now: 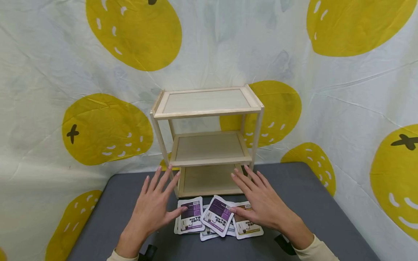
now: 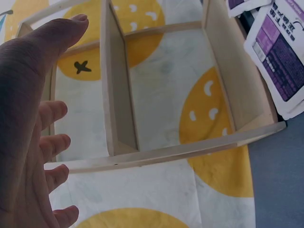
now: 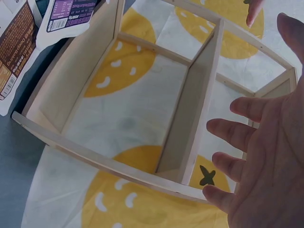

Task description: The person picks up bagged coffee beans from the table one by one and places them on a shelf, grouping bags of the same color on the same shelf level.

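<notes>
Packets: a group of flat packets (image 1: 218,217) with white borders lies in the lower centre of the head frame. At its left, a purple packet (image 1: 192,214) covers most of another packet. At its centre, a tilted purple-fronted packet rests across others, which are partly hidden beneath it. At its right, a brown packet (image 1: 247,226) lies partly under the right thumb's outline.

Left hand (image 1: 154,207): lower left of centre. Fingers are spread and the thumb points toward the packets; the hand holds nothing. In the head frame its thumb overlaps the purple packet; the left wrist frame shows the packets at upper right, apart from this hand.

Right hand (image 1: 261,203): lower right of centre. Fingers are spread and the hand holds nothing. Its thumb tip overlaps the packets in the head frame; in the right wrist frame the packets are at upper left, apart from this hand.

Shelf (image 1: 206,101): light wood, three tiers, upright at frame centre, directly behind the packets.

Table (image 1: 98,217): dark grey, across the lower frame, beneath packets and shelf.

Cloth (image 1: 32,72): white with yellow fruit print, filling the upper frame and both sides.

Sleeves (image 1: 315,251): pale, at the bottom edge, with a dark band (image 1: 285,245) at each wrist.
</notes>
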A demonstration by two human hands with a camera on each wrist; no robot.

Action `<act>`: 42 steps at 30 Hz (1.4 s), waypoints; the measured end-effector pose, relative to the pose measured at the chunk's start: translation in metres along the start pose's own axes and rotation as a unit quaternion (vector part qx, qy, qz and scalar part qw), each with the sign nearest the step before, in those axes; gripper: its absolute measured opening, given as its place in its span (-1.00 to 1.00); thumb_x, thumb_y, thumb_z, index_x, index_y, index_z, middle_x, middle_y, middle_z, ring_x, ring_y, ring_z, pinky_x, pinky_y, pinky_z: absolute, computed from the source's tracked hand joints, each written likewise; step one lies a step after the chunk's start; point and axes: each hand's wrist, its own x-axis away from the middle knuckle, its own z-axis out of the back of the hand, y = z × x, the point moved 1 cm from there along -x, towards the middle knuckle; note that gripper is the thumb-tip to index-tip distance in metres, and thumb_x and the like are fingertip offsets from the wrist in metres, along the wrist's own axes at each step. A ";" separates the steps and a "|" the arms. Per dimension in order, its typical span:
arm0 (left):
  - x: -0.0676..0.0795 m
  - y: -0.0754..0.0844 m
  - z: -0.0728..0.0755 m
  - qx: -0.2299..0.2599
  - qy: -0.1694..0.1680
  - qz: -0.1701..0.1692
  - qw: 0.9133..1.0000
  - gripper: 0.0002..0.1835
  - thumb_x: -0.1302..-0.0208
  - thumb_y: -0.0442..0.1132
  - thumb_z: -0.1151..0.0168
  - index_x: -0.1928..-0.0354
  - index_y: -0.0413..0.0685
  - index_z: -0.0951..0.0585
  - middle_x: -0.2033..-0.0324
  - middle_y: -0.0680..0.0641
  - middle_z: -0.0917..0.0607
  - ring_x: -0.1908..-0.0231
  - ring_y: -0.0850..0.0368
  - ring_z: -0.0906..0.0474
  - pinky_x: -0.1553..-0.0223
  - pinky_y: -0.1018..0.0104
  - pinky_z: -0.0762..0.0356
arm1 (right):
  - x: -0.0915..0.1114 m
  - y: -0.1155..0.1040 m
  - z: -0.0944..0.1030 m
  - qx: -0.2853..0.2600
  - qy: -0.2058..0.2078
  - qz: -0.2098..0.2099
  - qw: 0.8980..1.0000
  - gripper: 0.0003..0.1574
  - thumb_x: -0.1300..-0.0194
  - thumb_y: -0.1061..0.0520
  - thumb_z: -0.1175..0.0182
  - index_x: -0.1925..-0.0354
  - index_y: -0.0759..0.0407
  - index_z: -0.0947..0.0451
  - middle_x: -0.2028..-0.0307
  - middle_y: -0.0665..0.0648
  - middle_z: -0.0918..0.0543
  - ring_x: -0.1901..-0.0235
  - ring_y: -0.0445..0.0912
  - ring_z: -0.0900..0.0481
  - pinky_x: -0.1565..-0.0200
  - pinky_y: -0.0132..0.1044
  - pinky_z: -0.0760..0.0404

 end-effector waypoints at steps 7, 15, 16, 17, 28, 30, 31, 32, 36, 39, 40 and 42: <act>0.000 -0.003 0.001 0.026 0.024 -0.005 0.999 0.12 -0.01 0.48 -0.37 -0.56 0.12 -0.26 -0.56 -0.15 -0.18 -0.49 -0.29 -0.14 -0.30 -0.40 -0.26 | 0.003 0.001 0.000 -0.010 0.012 0.005 1.000 0.10 -0.31 -0.48 -0.17 -0.56 0.08 -0.18 -0.54 0.07 -0.23 -0.55 0.14 -0.10 -0.42 0.23 -0.16; -0.009 -0.023 -0.007 0.201 0.163 -0.003 0.966 -0.13 0.01 -0.18 -0.61 -0.39 -0.14 -0.46 -0.20 -0.22 -0.52 -0.17 -0.18 -0.45 -0.06 -0.13 -0.50 | 0.002 0.008 0.003 -0.050 0.024 0.007 0.998 -0.06 -0.27 -0.17 -0.40 -0.46 0.15 -0.34 -0.37 0.13 -0.49 -0.38 0.11 -0.41 -0.26 0.16 -0.47; -0.011 -0.026 -0.009 0.226 0.182 -0.001 0.957 -0.17 0.02 -0.26 -0.61 -0.36 -0.15 -0.49 -0.18 -0.22 -0.54 -0.16 -0.17 -0.47 -0.07 -0.09 -0.49 | 0.002 0.008 0.003 -0.055 0.024 0.004 0.998 -0.08 -0.27 -0.16 -0.41 -0.44 0.15 -0.36 -0.35 0.13 -0.51 -0.35 0.10 -0.44 -0.23 0.15 -0.50; -0.013 -0.029 -0.011 0.250 0.199 0.002 0.948 -0.20 0.02 -0.33 -0.61 -0.34 -0.16 -0.51 -0.16 -0.21 -0.55 -0.14 -0.15 -0.48 -0.06 -0.03 -0.49 | 0.002 0.009 0.004 -0.060 0.024 0.001 0.998 -0.10 -0.26 -0.15 -0.42 -0.44 0.14 -0.37 -0.33 0.13 -0.53 -0.32 0.09 -0.48 -0.21 0.13 -0.52; -0.053 -0.043 -0.006 0.496 0.192 0.114 0.839 0.05 -0.19 -0.58 -0.36 -0.61 0.09 -0.05 -0.40 -0.31 -0.32 -0.36 -0.30 -0.30 -0.31 -0.29 -0.27 | 0.007 0.016 -0.001 -0.118 0.011 -0.033 0.992 -0.12 -0.23 -0.07 -0.47 -0.42 0.07 -0.39 -0.18 0.09 -0.64 -0.16 0.02 -0.62 -0.05 0.03 -0.65; -0.059 -0.042 -0.001 0.526 0.180 0.116 0.823 0.06 -0.22 -0.60 -0.32 -0.62 0.13 0.00 -0.44 -0.31 -0.25 -0.39 -0.32 -0.24 -0.36 -0.31 -0.21 | 0.007 0.017 -0.003 -0.132 0.007 -0.036 0.991 -0.13 -0.22 -0.05 -0.47 -0.41 0.08 -0.40 -0.18 0.08 -0.65 -0.15 0.02 -0.62 -0.06 0.04 -0.64; -0.062 -0.042 0.001 0.539 0.174 0.117 0.816 0.07 -0.23 -0.59 -0.31 -0.63 0.18 0.02 -0.45 -0.29 -0.23 -0.40 -0.31 -0.23 -0.37 -0.31 -0.18 | 0.007 0.017 -0.004 -0.137 0.004 -0.037 0.990 -0.14 -0.23 -0.04 -0.47 -0.41 0.09 -0.40 -0.19 0.08 -0.65 -0.15 0.01 -0.62 -0.06 0.05 -0.64; -0.064 -0.042 0.002 0.551 0.170 0.117 0.809 0.08 -0.24 -0.59 -0.30 -0.63 0.21 0.04 -0.45 -0.28 -0.22 -0.40 -0.31 -0.22 -0.38 -0.30 -0.17 | 0.007 0.018 -0.005 -0.142 0.001 -0.037 0.989 -0.15 -0.23 -0.02 -0.47 -0.41 0.10 -0.40 -0.19 0.07 -0.65 -0.14 0.01 -0.62 -0.06 0.05 -0.63; -0.071 -0.049 -0.009 0.582 0.162 0.117 0.788 0.13 -0.26 -0.59 -0.27 -0.64 0.29 0.12 -0.45 -0.23 -0.20 -0.37 -0.23 -0.25 -0.40 -0.25 -0.19 | 0.007 0.020 -0.011 -0.157 -0.009 -0.034 0.987 -0.16 -0.23 0.01 -0.47 -0.40 0.11 -0.41 -0.19 0.05 -0.65 -0.09 -0.03 -0.64 -0.04 0.04 -0.64; -0.075 -0.056 -0.022 0.590 0.160 0.117 0.783 0.13 -0.27 -0.59 -0.27 -0.64 0.30 0.14 -0.46 -0.18 -0.20 -0.35 -0.13 -0.28 -0.38 0.00 -0.32 | 0.007 0.020 -0.014 -0.165 -0.012 -0.034 0.986 -0.15 -0.21 0.02 -0.49 -0.40 0.10 -0.41 -0.19 0.04 -0.66 -0.06 -0.05 -0.65 -0.02 0.05 -0.64; -0.076 -0.058 -0.026 0.592 0.160 0.117 0.781 0.13 -0.28 -0.58 -0.27 -0.64 0.31 0.13 -0.46 -0.17 -0.20 -0.34 -0.10 -0.29 -0.35 0.13 -0.36 | 0.007 0.020 -0.015 -0.169 -0.013 -0.037 0.985 -0.15 -0.20 0.02 -0.49 -0.39 0.10 -0.41 -0.19 0.04 -0.66 -0.06 -0.05 -0.65 -0.02 0.05 -0.64; -0.077 -0.061 -0.029 0.602 0.162 0.114 0.774 0.11 -0.28 -0.58 -0.27 -0.63 0.36 0.10 -0.45 -0.15 -0.22 -0.31 -0.08 -0.31 -0.25 0.35 -0.44 | 0.007 0.021 -0.017 -0.175 -0.017 -0.040 0.984 -0.14 -0.19 0.02 -0.50 -0.39 0.09 -0.42 -0.19 0.04 -0.66 -0.06 -0.05 -0.65 -0.03 0.06 -0.64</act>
